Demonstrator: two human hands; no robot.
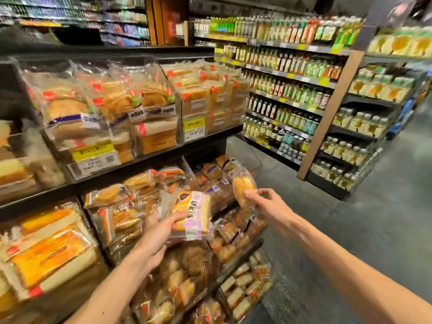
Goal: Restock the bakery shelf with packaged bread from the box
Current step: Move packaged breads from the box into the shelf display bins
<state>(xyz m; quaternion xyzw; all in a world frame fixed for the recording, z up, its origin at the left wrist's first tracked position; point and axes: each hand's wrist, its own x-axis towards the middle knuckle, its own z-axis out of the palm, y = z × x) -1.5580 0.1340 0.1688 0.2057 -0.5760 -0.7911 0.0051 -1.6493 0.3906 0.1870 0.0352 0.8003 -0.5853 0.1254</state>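
The left hand [156, 235] grips a purple-labelled bread pack [194, 213] from below, fingers curled round its lower edge, in front of the middle tier of the bakery shelf [210, 142]. The right hand [268, 204] pinches a round bun pack [243, 187] between thumb and fingers, just beside the bagged buns at the shelf's right end. Bottled drinks [292, 78] fill the aisle shelving beyond.

both bare forearms reach up from the bottom edge toward mid-frame. the left hand [156, 239], centre-left, grips a pink-labelled clear bag of bread [194, 213] from below; the right hand [266, 205], right of centre, pinches a round golden bun in clear wrap [243, 189].
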